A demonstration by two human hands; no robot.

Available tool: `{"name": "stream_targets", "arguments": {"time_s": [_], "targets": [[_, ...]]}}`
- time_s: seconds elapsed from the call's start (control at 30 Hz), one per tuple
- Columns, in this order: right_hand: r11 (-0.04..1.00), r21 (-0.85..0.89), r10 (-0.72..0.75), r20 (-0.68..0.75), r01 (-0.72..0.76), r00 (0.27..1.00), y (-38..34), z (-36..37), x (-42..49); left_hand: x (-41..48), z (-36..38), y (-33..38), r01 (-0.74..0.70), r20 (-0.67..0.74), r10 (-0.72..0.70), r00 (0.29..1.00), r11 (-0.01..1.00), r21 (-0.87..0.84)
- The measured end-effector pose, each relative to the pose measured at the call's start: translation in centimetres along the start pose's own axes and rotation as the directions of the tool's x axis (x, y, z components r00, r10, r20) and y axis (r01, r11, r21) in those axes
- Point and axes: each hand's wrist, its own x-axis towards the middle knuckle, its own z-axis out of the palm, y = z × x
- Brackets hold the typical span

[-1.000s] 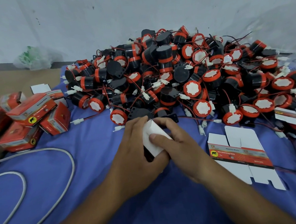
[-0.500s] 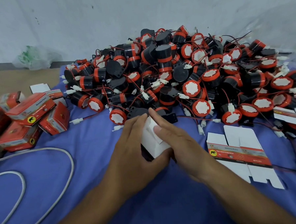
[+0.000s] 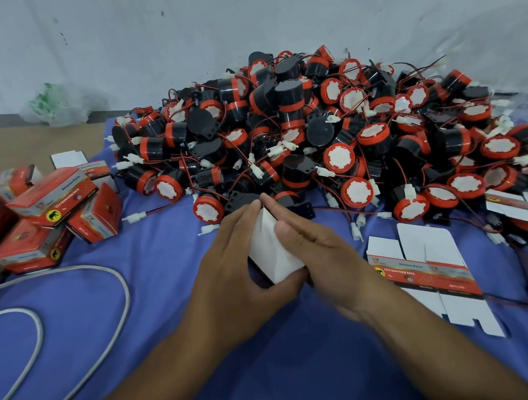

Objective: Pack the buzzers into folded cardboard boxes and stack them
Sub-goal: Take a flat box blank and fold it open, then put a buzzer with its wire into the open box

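White folded carton (image 3: 271,254): gripped between my left hand (image 3: 238,262) and right hand (image 3: 317,252), just before the buzzer heap (image 3: 314,136). Left of heap: packed boxes (image 3: 51,198), printed "Genuine Parts", "12v reversing horn".

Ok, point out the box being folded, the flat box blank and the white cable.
box being folded (image 3: 271,254): head view, on its white side panel.
flat box blank (image 3: 424,248): head view, on a white upper flap.
white cable (image 3: 127,296): head view, on the loop's right bend.
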Motion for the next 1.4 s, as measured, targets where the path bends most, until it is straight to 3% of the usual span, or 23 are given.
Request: {"name": "stream_targets", "arguments": {"time_s": [0.07, 0.23, 0.3, 0.37, 0.43, 0.5, 0.53, 0.67, 0.8, 0.9, 1.0, 1.07, 1.13, 1.27, 1.4], "targets": [[1.000, 0.028, 0.006, -0.006, -0.006, 1.000, -0.1, -0.2, 0.1, 0.0, 0.0, 0.1, -0.006, 0.005, 0.006, 1.000, 1.000, 0.010], [0.990, -0.122, -0.074, -0.054, 0.067, 0.996, -0.3, -0.2, 0.0, -0.3, 0.1, -0.5, -0.017, 0.079, 0.017, 0.997, 1.000, -0.002], [0.970, -0.222, -0.121, -0.105, 0.096, 0.987, -0.3, -0.8, 0.0, 0.1, -0.3, -1.3, -0.036, 0.140, 0.047, 0.989, 0.996, -0.081], [0.906, -0.395, -0.189, -0.059, 0.151, 0.980, -0.5, -1.4, -0.1, 0.5, -0.9, -2.3, -0.062, 0.177, 0.093, 0.980, 0.983, -0.173], [0.721, -0.652, -0.244, 0.078, 0.234, 0.967, -0.4, -1.6, -0.2, 0.9, -1.7, -3.4, -0.108, 0.191, 0.146, 0.971, 0.975, -0.197], [0.429, -0.839, -0.325, 0.203, 0.336, 0.924, 0.1, -1.6, 0.1, 1.5, -2.5, -4.3, -0.204, 0.210, 0.220, 0.953, 0.974, -0.098], [0.334, -0.872, -0.343, 0.240, 0.357, 0.908, 0.1, -1.6, 0.2, 1.7, -2.8, -4.7, -0.255, 0.223, 0.251, 0.942, 0.967, -0.011], [0.171, -0.921, -0.313, 0.286, 0.350, 0.906, 0.0, -2.0, 0.1, 2.2, -3.2, -5.6, -0.321, 0.286, 0.237, 0.928, 0.900, 0.296], [0.014, -0.991, -0.221, 0.125, 0.131, 0.967, -0.8, -1.3, -0.1, 2.3, -3.3, -5.6, -0.317, 0.285, 0.198, 0.938, 0.822, 0.472], [0.030, -0.999, -0.150, 0.017, 0.021, 0.988, -1.0, -0.6, -0.3, 1.9, -3.0, -5.4, -0.255, 0.280, 0.135, 0.950, 0.855, 0.451], [0.001, -0.997, -0.217, -0.073, -0.075, 0.973, -0.9, 0.1, -0.9, 1.4, -2.3, -5.0, -0.121, 0.283, 0.018, 0.959, 0.929, 0.351], [-0.055, -0.990, -0.147, -0.117, -0.126, 0.982, -0.9, 0.4, -1.0, 1.1, -1.9, -5.2, -0.071, 0.315, -0.021, 0.949, 0.957, 0.280], [-0.047, -0.994, -0.061, -0.098, -0.101, 0.993, -0.5, 0.2, -0.7, 1.0, -1.9, -5.6, -0.060, 0.337, -0.015, 0.941, 0.975, 0.212], [0.122, -0.992, -0.039, -0.035, -0.030, 0.999, -0.1, -0.7, -0.1, 1.2, -2.5, -6.3, 0.100, 0.378, -0.131, 0.917, 0.990, 0.102], [0.555, -0.828, -0.133, -0.186, -0.082, 0.974, 0.1, -1.9, 0.3, 1.6, -3.3, -7.2, 0.214, 0.487, -0.222, 0.844, 0.974, 0.074]]}}
